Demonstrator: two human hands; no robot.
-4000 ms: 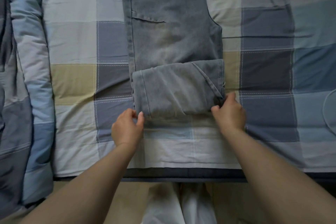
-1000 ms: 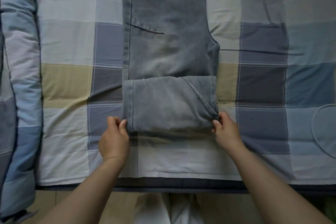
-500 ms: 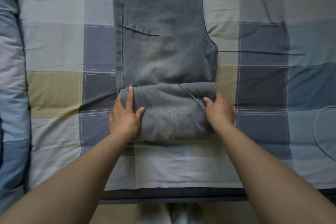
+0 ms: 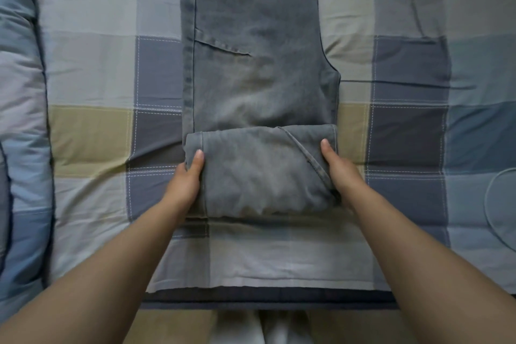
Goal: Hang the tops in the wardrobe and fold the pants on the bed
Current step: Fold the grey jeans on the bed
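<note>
Grey denim jeans (image 4: pixel 257 64) lie lengthwise on the bed (image 4: pixel 92 70), waistband toward the far edge of the view and legs laid one upon the other. The leg end has been turned over into a thick folded bundle (image 4: pixel 262 173) that rests on the thigh section, its far edge straight across the jeans and its near edge rounded, close to the edge of the bed.

The person's left hand (image 4: pixel 185 181) holds the left side of the bundle: the thumb lies on the upper face of the cloth, and the other fingers are hidden beneath or behind the fold. The right hand (image 4: pixel 339 173) holds the right side in the same manner, thumb on top beside the diagonal hem seam (image 4: pixel 305 153), the remaining fingers out of sight under the denim. Both forearms reach in from the near corners of the view.

The bed carries a checked sheet in blue, grey, white and pale yellow squares. A quilted blue comforter (image 4: pixel 19 109) is bunched along the left side. A thin white cable (image 4: pixel 492 201) loops at the right edge, well apart from the jeans.
</note>
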